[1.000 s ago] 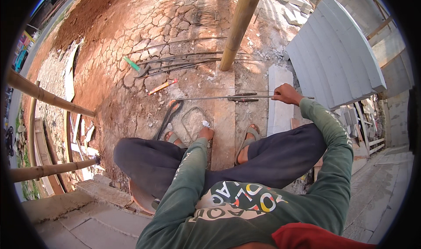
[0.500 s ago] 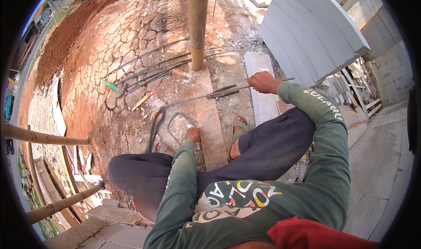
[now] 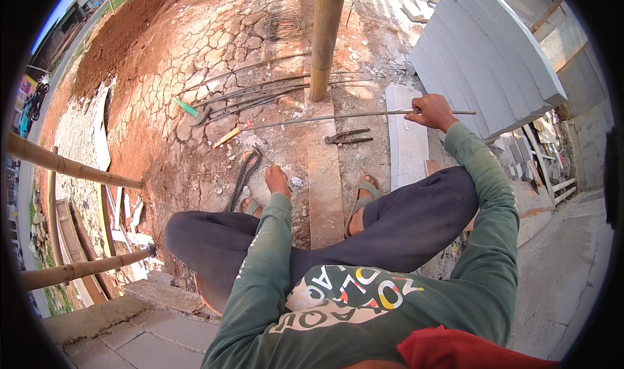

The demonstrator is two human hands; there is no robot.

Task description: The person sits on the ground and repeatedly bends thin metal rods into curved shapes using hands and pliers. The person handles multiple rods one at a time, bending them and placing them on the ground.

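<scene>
My right hand point(image 3: 431, 113) is closed round a long thin steel rod point(image 3: 338, 116) near its right end. The rod runs leftward, roughly level, over a wooden plank point(image 3: 324, 193) toward a yellow-and-red stick-like object point(image 3: 227, 137). Near my left foot, my left hand point(image 3: 277, 180) is closed on a thin bent metal rod point(image 3: 263, 154), whose tip points up and left. Part of that piece is hidden by the fingers. Beside the plank lie open-jawed pincers point(image 3: 349, 137). A dark looped bundle point(image 3: 242, 180) lies left of my left hand.
A bamboo post point(image 3: 324, 50) stands ahead of me, with several steel rods point(image 3: 253, 96) and a green-handled hammer point(image 3: 188, 109) on the cracked ground. Pale blocks point(image 3: 481, 63) are stacked at right, near a white slab point(image 3: 408, 148). Bamboo poles point(image 3: 78, 163) cross at left.
My left hand has risen from the ground, turning the bent rod, whose loop showed before. My right hand has lifted the long rod and moved slightly forward, uncovering the pincers. The view has shifted.
</scene>
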